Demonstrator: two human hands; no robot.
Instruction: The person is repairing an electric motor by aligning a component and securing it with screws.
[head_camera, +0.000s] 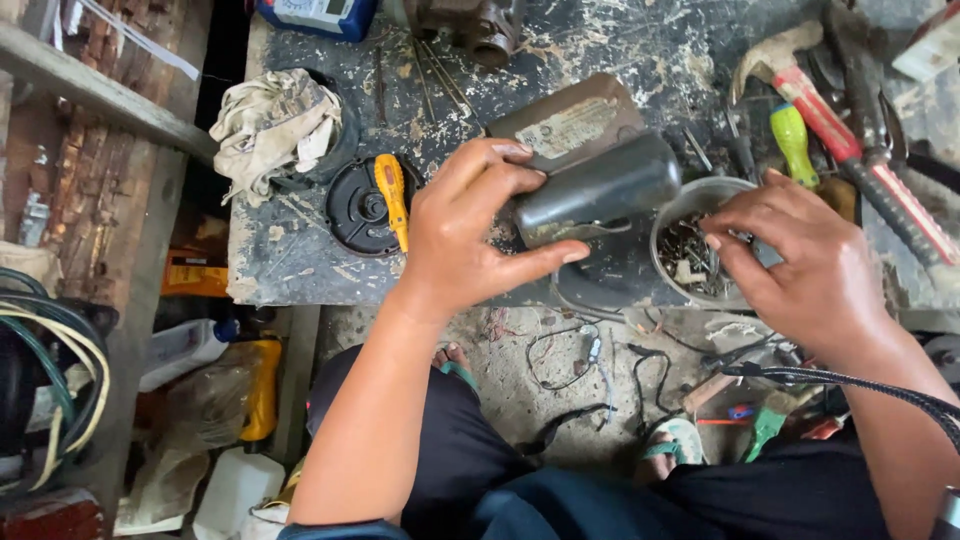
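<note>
Left hand (462, 235) grips one dark motor (600, 185) | right hand (800, 255) in one bowl (700, 195)

Left grip (470, 235) is boxed in: motor (590, 175) tight to its right, screwdriver (391, 195) and black disc (358, 210) just left, rag (275, 120) beyond. Bare surface (640, 50) lies ahead of the motor. Right grip (800, 260) sits over the bowl (690, 200); hammer (850, 150) and tool pile block its right. Near edge is open.
</note>
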